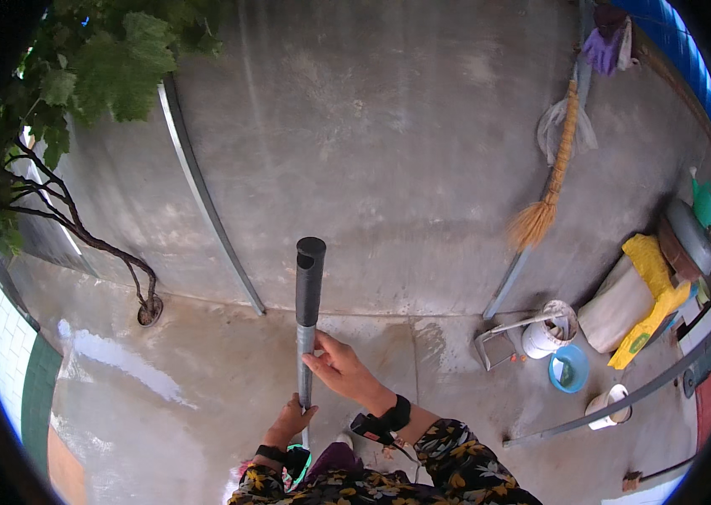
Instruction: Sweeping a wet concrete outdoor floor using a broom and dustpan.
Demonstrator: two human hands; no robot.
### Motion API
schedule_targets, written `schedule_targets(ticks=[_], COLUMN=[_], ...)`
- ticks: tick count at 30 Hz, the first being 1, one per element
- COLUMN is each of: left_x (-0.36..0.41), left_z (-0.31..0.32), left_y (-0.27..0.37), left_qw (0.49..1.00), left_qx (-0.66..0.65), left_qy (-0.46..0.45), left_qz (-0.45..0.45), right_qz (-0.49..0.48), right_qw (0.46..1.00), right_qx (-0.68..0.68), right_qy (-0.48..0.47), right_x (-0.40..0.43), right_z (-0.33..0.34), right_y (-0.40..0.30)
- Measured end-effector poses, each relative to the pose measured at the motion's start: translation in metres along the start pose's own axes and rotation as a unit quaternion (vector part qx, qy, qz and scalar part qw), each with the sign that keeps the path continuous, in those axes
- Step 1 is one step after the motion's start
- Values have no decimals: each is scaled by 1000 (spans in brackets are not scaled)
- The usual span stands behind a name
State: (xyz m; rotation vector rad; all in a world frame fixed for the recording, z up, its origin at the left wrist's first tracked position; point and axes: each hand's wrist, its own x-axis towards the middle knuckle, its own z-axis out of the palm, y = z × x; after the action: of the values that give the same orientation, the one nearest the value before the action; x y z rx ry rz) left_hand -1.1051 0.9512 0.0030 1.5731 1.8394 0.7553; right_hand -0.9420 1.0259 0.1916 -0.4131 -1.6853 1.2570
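A long grey metal pole (305, 372) with a black end grip (310, 278) stands nearly upright before me. My left hand (290, 419) is wrapped around its lower part. Higher up, just below the black grip, the fingers and thumb of my right hand (344, 372) close on the pole from the right. What the pole's lower end carries is mostly hidden by my left wrist and clothing; a bit of green rim (297, 451) shows there. Both wrists wear black straps, and a small black device (371, 429) with a cable sits at the right wrist.
A grey wall (362, 158) rises ahead of the concrete floor (216, 353). A vine trunk (103, 243) grows at left. On the right are a straw broom (560, 170), a dustpan (495, 350), a white bucket (538, 341), a blue basin (576, 379) and a curved metal bar (633, 394).
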Motion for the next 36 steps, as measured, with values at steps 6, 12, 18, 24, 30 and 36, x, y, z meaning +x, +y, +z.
schedule_targets(ticks=[6,12,18,24,30,36], left_x=[114,273,388,462,455,487], left_z=[18,27,-11,26,51,127], left_y=[18,-20,-40,-122,-8,217], left_qw=[1000,999,995,902,935,923], left_qx=[22,41,65,348,152,-265], left_qy=[-3,18,62,138,311,-129], left_qz=[1,-19,-45,216,79,246], right_qz=[84,116,190,175,228,7], right_qw=[996,988,969,973,948,969], right_qx=[-2,-65,-130,-10,4,12], right_qy=[23,80,93,152,222,246], right_x=[83,183,230,234,252,228], right_z=[-73,-138,-188,-227,-303,-411], right_y=[80,209,255,282,255,223])
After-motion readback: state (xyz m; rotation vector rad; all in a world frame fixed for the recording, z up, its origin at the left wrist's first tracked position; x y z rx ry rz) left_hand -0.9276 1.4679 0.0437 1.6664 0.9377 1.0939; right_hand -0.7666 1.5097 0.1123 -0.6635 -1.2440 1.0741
